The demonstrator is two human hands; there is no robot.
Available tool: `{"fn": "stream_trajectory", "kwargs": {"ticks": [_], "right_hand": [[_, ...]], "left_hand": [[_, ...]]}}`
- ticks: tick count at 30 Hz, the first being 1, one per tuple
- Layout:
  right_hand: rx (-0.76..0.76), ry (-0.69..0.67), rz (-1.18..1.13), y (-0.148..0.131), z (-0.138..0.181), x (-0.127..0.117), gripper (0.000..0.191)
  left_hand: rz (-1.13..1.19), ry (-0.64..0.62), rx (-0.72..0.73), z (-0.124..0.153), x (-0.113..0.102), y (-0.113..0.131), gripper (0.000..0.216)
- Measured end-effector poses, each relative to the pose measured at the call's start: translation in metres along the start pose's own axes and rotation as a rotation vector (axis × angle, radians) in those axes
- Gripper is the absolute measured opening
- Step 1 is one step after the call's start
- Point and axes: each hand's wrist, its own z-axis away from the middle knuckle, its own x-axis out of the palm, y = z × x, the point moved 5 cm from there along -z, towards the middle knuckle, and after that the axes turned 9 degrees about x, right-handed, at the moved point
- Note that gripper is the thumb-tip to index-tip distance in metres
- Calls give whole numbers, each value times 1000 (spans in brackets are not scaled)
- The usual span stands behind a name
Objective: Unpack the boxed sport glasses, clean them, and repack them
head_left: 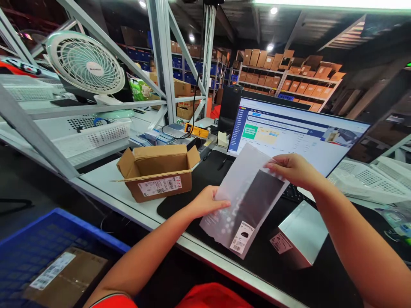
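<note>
Both hands hold a frosted plastic bag (226, 188) tilted over the black desk mat. A dark flat item shows through it, and a white label (243, 236) sits near its lower end. My left hand (210, 203) grips the bag's left edge, thumb on top. At the upper right edge, my right hand (290, 169) pinches the bag between thumb and fingers. A silvery white box (305, 231) with a label on its side lies on the mat, below my right hand. Left of the bag stands an open cardboard box (160, 173) with its flaps up and a shipping label on its front.
Behind the bag stands a lit monitor (289, 124), with a keyboard (293, 193) below it. A blue crate (61, 218) holding a taped carton is at lower left. White baskets (96, 134), a fan (86, 62) and metal frame posts (162, 55) stand left; another basket (372, 179) is right.
</note>
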Motion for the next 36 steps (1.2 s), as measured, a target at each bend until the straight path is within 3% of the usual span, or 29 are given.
{"fn": "stream_trajectory", "kwargs": {"ticks": [3,7,10,13,15,18,20,22,25,27,31,34,36], "right_hand": [[49,158,180,19,-19,2,39],[50,291,386,36,-42,14,26],[43,246,475,52,-41,16,26],[86,186,479,81,-18,3,30],[141,213,506,108,8,-13,36],[92,164,566,149,54,-29,44],[11,-4,607,171,83,-26,69],[-27,-153,678,184,105,-15,100],[-32,-183,818,186,116,4,126],[-41,-180,843,183,111,15,125],[-60,-228,679,191,103,19,99],[-8,-119,562,200,107,7,103],[-13,19,522,197,112,3,101]], "left_hand": [[-96,56,-61,16,-1,-21,51],[-352,207,-175,30,-24,-45,29],[-606,326,-284,43,-44,-53,19],[-820,441,-339,61,-49,-47,34],[-1000,463,-255,68,-41,-35,43],[-1229,377,48,66,-13,-14,46],[-1182,270,193,57,7,-5,45],[-1032,152,241,44,29,3,47],[-851,-22,264,20,70,14,65],[-786,-121,284,8,99,21,85],[-650,-240,283,-5,140,24,118],[-429,-241,235,-18,145,16,128],[-190,-188,123,-35,139,6,128]]}}
